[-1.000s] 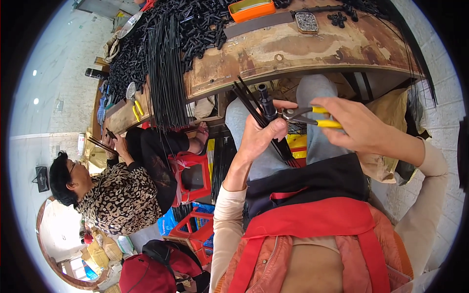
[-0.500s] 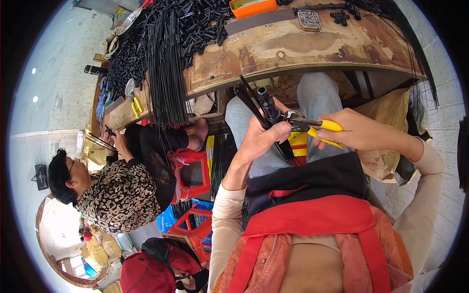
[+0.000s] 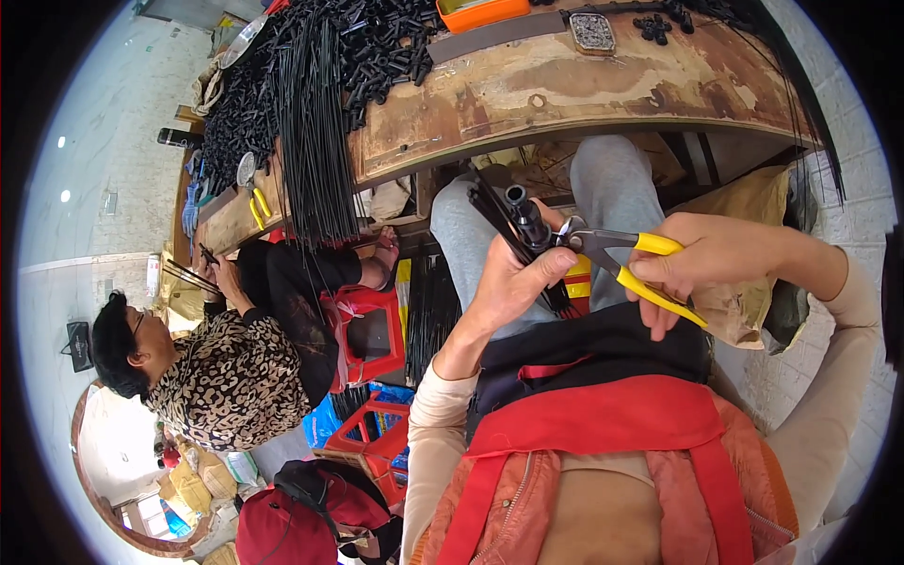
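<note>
My left hand is closed around a small bundle of thin black rods and a black tubular fitting with an open round end facing up. In my right hand are yellow-handled end-cutting pliers, their handles spread apart. The pliers' metal jaws lie right beside the black fitting, close to my left thumb. Whether the jaws touch the fitting, I cannot tell. Both hands are above my lap, in front of the table's edge.
The wooden table bears a heap of black tubular fittings, a long bundle of black rods, an orange tray and a clear box of small metal pieces. A co-worker sits at left, near a red stool.
The pliers' handles have spread wider, and my right hand has loosened and shifted slightly right. My left hand still grips the rods and fitting, now a little lower.
</note>
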`<action>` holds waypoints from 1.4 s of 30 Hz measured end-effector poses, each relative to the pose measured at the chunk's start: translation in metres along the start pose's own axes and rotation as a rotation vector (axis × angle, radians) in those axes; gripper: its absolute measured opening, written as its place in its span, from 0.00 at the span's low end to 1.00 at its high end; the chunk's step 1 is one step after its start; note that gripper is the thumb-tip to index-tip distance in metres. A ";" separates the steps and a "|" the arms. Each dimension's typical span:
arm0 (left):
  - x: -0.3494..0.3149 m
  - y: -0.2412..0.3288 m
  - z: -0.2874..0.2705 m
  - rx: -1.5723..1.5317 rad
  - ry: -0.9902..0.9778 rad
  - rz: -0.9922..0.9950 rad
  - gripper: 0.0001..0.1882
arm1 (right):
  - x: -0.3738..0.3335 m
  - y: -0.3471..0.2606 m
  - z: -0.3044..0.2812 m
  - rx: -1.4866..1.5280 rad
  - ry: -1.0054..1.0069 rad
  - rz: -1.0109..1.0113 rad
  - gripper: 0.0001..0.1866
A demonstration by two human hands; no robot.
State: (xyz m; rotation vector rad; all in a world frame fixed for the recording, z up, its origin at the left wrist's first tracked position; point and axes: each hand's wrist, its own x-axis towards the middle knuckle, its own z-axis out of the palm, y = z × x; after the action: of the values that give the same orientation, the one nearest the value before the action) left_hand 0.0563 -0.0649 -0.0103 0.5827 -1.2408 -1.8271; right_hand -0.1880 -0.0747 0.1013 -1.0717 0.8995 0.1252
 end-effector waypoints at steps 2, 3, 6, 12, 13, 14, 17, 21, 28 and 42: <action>-0.001 0.000 0.002 0.015 -0.006 -0.015 0.17 | -0.009 -0.010 0.002 0.025 0.005 0.089 0.24; -0.001 -0.001 0.001 0.004 -0.033 -0.007 0.17 | -0.010 -0.011 0.002 0.032 0.004 0.092 0.24; 0.001 -0.002 0.001 0.045 -0.057 0.011 0.16 | -0.010 -0.009 -0.008 -0.005 -0.031 0.150 0.24; 0.006 0.004 0.000 -0.008 -0.016 -0.032 0.15 | 0.002 0.004 0.009 -0.197 0.219 0.065 0.19; 0.008 0.004 0.000 -0.037 -0.018 -0.045 0.15 | 0.005 0.014 0.010 -0.241 0.292 -0.056 0.18; 0.009 0.003 -0.001 -0.037 -0.017 -0.041 0.15 | 0.012 0.026 0.011 -0.284 0.360 -0.176 0.17; 0.012 0.001 -0.003 0.037 -0.015 0.010 0.22 | 0.026 0.045 0.014 -0.185 0.370 -0.307 0.14; 0.015 -0.002 -0.008 -0.035 -0.047 0.046 0.22 | 0.021 0.033 0.004 -0.160 0.345 -0.248 0.14; 0.031 -0.012 -0.022 -0.069 0.018 0.013 0.22 | 0.037 0.028 -0.021 -0.247 0.348 -0.225 0.16; 0.023 -0.008 -0.021 -0.103 -0.031 -0.037 0.14 | 0.036 0.019 -0.012 -0.016 0.178 -0.200 0.15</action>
State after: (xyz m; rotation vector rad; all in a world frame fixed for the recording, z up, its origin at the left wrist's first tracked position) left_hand 0.0571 -0.0937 -0.0245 0.5253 -1.1549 -1.9256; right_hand -0.1807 -0.0862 0.0605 -1.1951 0.9456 -0.1317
